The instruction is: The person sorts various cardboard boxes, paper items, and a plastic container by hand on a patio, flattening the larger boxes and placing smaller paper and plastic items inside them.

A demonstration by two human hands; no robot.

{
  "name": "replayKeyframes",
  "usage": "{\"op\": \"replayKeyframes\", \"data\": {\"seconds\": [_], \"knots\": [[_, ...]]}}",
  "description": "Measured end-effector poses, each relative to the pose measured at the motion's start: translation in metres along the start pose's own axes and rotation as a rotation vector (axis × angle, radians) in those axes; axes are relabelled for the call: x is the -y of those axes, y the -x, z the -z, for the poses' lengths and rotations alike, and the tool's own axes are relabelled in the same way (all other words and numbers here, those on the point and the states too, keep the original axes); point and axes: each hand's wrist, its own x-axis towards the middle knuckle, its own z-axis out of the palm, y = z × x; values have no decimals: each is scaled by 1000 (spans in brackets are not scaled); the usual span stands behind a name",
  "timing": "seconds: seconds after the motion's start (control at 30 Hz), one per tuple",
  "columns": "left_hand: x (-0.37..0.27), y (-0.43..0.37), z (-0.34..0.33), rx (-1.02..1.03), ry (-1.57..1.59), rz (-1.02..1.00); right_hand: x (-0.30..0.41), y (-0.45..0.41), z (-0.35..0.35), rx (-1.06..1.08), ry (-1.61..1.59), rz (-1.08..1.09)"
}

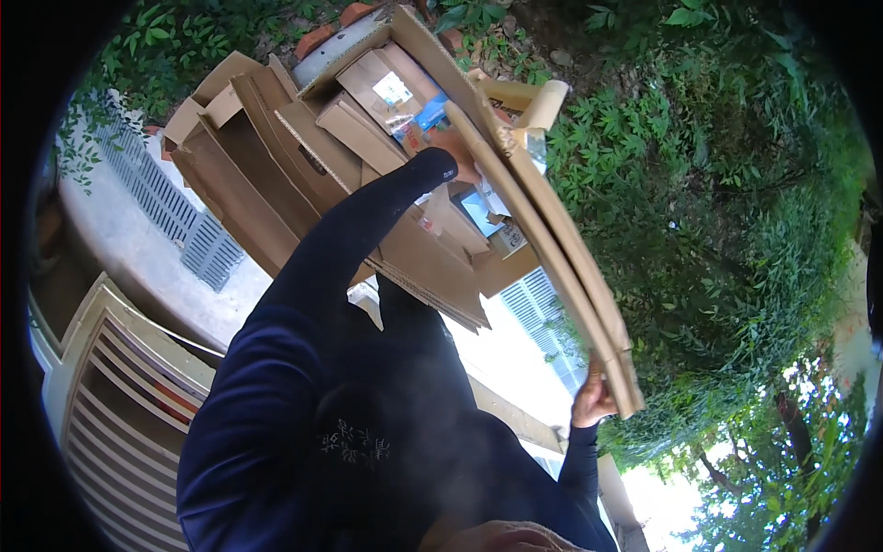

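Observation:
My left hand (457,153) is down inside an open cardboard box (421,34), beside a blue-printed package (432,110). Its fingers are partly hidden, so whether they grip anything does not show. At the right, my right hand (593,400) holds the lower end of long flattened cardboard (559,252), which slants across the box's right side. A taped brown carton (378,83) with a white label lies in the box. Folded cardboard pieces (441,265), a light-blue item (481,212) and a small carton bearing writing (509,239) are also among the contents.
Another open cardboard box (241,172) stands to the left. Drain grates (207,248) run along the pale pavement. A slatted beige panel (127,428) stands at lower left. Bricks (314,41) and leafy plants (690,172) border the far and right sides.

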Motion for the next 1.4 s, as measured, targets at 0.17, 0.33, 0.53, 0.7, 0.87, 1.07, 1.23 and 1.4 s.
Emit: {"op": "replayKeyframes", "data": {"seconds": [0.17, 0.33, 0.53, 0.7, 0.87, 1.07, 1.23, 1.4], "knots": [[-15, -5, 20, -134, 167, 183, 36, 12, -60, 104, 441, 138], [19, -29, -21, -296, 192, 186, 61, -50, -121, 289, 400, 319], [23, -15, -10, -227, 183, 217, 57, -93, -206, 280, 372, 309], [40, -16, -28, -330, 314, 245, 85, -84, -269, 209, 449, 412], [21, -7, -21, -297, 300, 238, 83, -76, -233, 174, 277, 257], [12, -12, -4, -153, 183, 204, 119, -73, -271, 249, 587, 299], [49, -73, -78, -359, 315, 320, 111, -50, -334, 260, 622, 419], [48, -45, -48, -497, 396, 218, 83, -80, -342, 253, 784, 290]]}}
